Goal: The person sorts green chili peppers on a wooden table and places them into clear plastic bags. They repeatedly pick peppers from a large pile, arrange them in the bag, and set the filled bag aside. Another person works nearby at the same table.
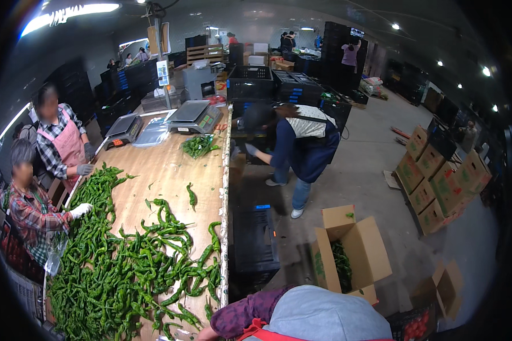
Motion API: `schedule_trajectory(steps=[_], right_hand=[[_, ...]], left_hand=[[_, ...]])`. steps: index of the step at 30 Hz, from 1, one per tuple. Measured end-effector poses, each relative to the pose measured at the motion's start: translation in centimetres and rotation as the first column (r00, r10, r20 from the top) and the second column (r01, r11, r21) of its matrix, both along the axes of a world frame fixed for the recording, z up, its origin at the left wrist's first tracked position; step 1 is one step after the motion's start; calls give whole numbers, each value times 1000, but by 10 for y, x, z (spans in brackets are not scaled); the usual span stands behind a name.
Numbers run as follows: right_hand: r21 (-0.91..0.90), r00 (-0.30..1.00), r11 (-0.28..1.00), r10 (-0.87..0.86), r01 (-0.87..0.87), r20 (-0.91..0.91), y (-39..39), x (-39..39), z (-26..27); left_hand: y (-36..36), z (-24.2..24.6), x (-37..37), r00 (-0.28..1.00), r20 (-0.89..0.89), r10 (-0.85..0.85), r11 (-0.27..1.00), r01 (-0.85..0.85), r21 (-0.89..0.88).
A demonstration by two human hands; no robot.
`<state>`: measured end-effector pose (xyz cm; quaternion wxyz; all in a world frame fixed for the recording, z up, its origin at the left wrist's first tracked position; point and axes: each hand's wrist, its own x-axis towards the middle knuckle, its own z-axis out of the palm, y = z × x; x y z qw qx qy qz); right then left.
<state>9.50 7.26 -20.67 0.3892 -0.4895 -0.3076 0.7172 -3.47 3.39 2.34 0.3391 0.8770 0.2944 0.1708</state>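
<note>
Neither of my hands is in view. Before me stretches a long wooden table (132,166), its left and near parts heaped with long green peppers (106,264). A single green pepper (191,197) lies apart from the heap. Farther along is a clear plastic bag of green peppers (197,146). Two digital scales, a larger one (192,116) and a smaller one (123,130), stand at the far end beside flat clear plastic bags (154,131). At the bottom edge, a person's purple patterned sleeve (247,309) reaches to the table; the hand is mostly cut off.
Two people (64,140) (34,209) work along the left side. Another person (307,132) bends down on the right. An open cardboard box (375,247) holding green peppers and a black crate (256,243) stand on the floor. Stacked cartons (435,183) are at the right.
</note>
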Motion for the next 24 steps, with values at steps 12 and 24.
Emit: schedule_trajectory(steps=[12, 24], right_hand=[[-246, 910, 937, 139, -248, -391, -34, 25, 108], [18, 938, 958, 283, -286, -201, 4, 0, 143]], left_hand=[[-17, -12, -14, 838, 201, 506, 859, -470, -203], [-11, -12, -7, 717, 280, 639, 766, -626, -145]])
